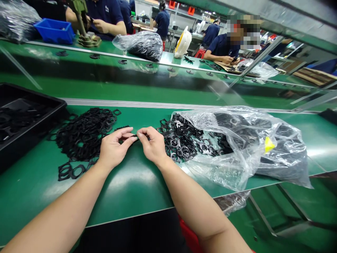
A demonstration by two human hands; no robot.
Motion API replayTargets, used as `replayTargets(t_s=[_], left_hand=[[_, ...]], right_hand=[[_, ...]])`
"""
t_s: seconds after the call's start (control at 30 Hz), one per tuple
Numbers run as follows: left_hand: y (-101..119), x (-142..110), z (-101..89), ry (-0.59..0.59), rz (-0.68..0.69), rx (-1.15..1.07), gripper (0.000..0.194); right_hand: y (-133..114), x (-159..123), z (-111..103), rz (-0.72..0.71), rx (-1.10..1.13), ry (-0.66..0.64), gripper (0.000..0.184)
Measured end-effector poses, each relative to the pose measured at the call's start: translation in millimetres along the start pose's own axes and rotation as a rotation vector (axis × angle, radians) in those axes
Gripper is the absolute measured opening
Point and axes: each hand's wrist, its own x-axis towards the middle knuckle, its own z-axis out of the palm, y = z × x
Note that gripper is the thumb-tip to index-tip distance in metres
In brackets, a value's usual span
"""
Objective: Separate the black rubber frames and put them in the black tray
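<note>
Near the front edge of the green surface (pixel 47 196), the left hand (pixel 115 149) and right hand (pixel 152 144) sit close together, fingertips pinching a small black rubber gasket (pixel 134 136) between them. A heap of matching gaskets (pixel 85 131) lies just left of them, beside a black tray (pixel 34 92) at the left edge; a clear plastic bag (pixel 244 147) of more lies to the right.

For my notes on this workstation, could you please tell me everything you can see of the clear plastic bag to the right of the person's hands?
The clear plastic bag lies crumpled and bulging on the green conveyor belt. Its thin, glossy film shows many black moulded frames packed inside, and more lie heaped against its left end, which looks open. A yellow patch shows on the film, though whether it sits inside or outside is unclear. The bag's lower right corner extends past the belt's front edge.
</note>
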Motion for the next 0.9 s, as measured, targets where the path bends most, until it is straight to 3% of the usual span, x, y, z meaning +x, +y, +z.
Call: replayTargets(t_s=[0.1,0.23,0.3,0.4,0.5,0.6,0.77,0.9], left_hand=[[2.1,-1.0,-0.2,0.088,0.069,0.095,0.032],[0.3,-3.0,-0.1,0.093,0.192,0.169,0.025],[-0.6,-2.9,0.4,0.073,0.208,0.160,0.025],[-0.8,0.2,1.2,0.116,0.120,-0.016,0.032],[-0.3,5.3,1.3,0.136,-0.141,-0.326,0.041],[1.1,9.1,0.9,0.082,-0.359,-0.491,0.042],[5.6,10.1,0.4,0.042,-0.404,-0.565,0.050],[9.0,10.4,-2.3,-0.001,-0.437,-0.625,0.056]], right_hand=[[0.4,1.7,1.7,0.144,0.148,0.059,0.020],[1.8,5.8,3.2,0.532,0.535,-0.082,0.034],[2.8,7.6,3.3,0.623,0.685,-0.113,0.035],[4.5,8.8,3.5,0.625,0.769,-0.049,0.037],[5.3,8.8,4.2,0.594,0.793,-0.024,0.040],[4.5,8.4,4.1,0.595,0.788,-0.035,0.040],[3.3,8.9,1.4,0.635,0.753,-0.068,0.029],[5.2,10.2,-1.1,0.627,0.752,-0.115,0.031]])
